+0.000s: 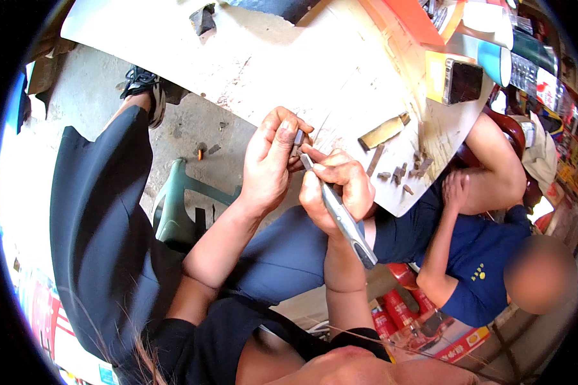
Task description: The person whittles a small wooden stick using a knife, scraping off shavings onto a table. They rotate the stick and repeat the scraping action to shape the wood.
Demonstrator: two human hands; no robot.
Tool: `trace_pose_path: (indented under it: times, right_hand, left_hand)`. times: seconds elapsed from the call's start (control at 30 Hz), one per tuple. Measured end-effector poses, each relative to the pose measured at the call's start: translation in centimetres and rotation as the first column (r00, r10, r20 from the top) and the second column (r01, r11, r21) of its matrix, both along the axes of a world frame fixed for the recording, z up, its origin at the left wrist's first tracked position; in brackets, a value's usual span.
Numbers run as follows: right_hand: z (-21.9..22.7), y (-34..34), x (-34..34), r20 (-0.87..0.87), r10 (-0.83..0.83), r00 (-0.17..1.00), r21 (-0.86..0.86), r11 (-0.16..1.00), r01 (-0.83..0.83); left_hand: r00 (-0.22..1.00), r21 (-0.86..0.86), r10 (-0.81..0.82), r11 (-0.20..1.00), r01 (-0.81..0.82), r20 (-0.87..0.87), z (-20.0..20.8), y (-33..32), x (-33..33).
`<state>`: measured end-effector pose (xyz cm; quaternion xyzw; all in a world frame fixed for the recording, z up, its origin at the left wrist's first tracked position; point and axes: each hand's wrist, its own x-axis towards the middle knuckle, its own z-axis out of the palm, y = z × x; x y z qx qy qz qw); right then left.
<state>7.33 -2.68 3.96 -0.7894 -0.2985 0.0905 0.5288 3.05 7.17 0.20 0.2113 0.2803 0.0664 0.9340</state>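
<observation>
My left hand (pixel 271 160) pinches a small dark metal piece (pixel 298 137) between thumb and fingers, at the edge of the white table (pixel 289 64). My right hand (pixel 337 189) grips a silver-handled tool (pixel 343 218) like a knife or file, its tip (pixel 306 160) pressed against the small piece. Both hands meet just over the table's near edge, above my lap.
Several small dark metal bits (pixel 404 172) and a flat brass-coloured bar (pixel 383 131) lie on the table to the right. A phone (pixel 462 80) rests on an orange-yellow box. Another person in a blue shirt (pixel 475 269) sits at the right. A green plastic stool (pixel 180 205) stands below.
</observation>
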Motion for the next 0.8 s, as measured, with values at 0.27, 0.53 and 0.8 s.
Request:
trace_pose_path:
  times: [0.27, 0.53, 0.8]
  right_hand:
    - [0.08, 0.2, 0.11, -0.031, -0.012, 0.999, 0.007, 1.0, 0.012]
    - [0.24, 0.2, 0.07, -0.12, 0.0, 0.993, 0.027, 1.0, 0.003]
    - [0.4, 0.35, 0.13, -0.052, 0.042, 0.998, -0.01, 0.999, -0.043]
  left_hand:
    - [1.0, 0.007, 0.013, 1.0, -0.013, 0.005, -0.23, -0.09, -0.1]
    - [1.0, -0.008, 0.017, 1.0, -0.017, 0.012, -0.58, -0.07, -0.39]
    - [0.999, 0.006, 0.02, 1.0, -0.02, 0.026, -0.66, -0.03, -0.4]
